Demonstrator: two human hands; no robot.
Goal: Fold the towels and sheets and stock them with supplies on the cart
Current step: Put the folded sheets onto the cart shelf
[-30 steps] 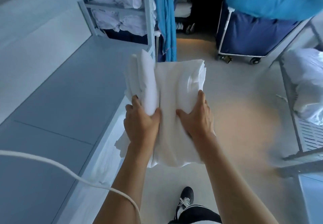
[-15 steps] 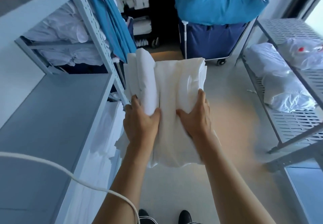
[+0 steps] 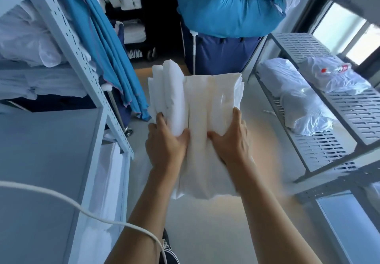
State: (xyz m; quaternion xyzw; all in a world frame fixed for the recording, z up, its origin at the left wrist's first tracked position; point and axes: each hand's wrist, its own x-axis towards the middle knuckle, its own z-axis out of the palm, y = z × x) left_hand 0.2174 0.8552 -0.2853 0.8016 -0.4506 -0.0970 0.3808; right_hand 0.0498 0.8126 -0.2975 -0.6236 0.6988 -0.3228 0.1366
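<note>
A stack of folded white sheets (image 3: 207, 103) is held in the air in front of me, above the floor. My left hand (image 3: 164, 144) grips its near left side, thumb on top. Pressed on the near right side is my right hand (image 3: 228, 140), fingers wrapped round the edge. A black housekeeping cart (image 3: 135, 12) with stacked white towels stands at the far end of the aisle, ahead and slightly left.
A grey shelving unit (image 3: 67, 37) with bagged linen stands at left, blue cloths (image 3: 107, 43) hanging from it. A navy laundry trolley (image 3: 222, 56) with a big blue bag (image 3: 230, 4) stands ahead. Slatted racks (image 3: 333, 140) with bagged white linen line the right side.
The view has swung up and to the right along the aisle; the right racks and the far cart have come into sight. Both hands keep the same hold on the sheets.
</note>
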